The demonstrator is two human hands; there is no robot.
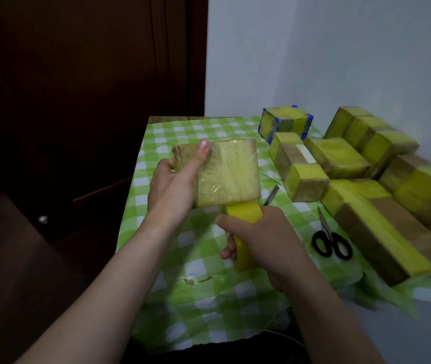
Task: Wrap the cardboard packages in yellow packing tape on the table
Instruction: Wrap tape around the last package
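My left hand (176,183) grips a cardboard package (231,172) held up above the table, thumb across its top face; most of that face is covered in yellow tape. Just below its near edge, my right hand (264,237) grips the yellow tape roll (244,232), with a strip running from the roll up to the package. Several other packages (340,158) partly banded in yellow tape lie on the right side of the table.
Black-handled scissors (331,241) lie on the green checked tablecloth (183,285) right of my right hand. A second pair's blade tips (272,195) show behind the roll. One package with blue tape edges (285,123) stands at the back. A dark wooden door fills the left.
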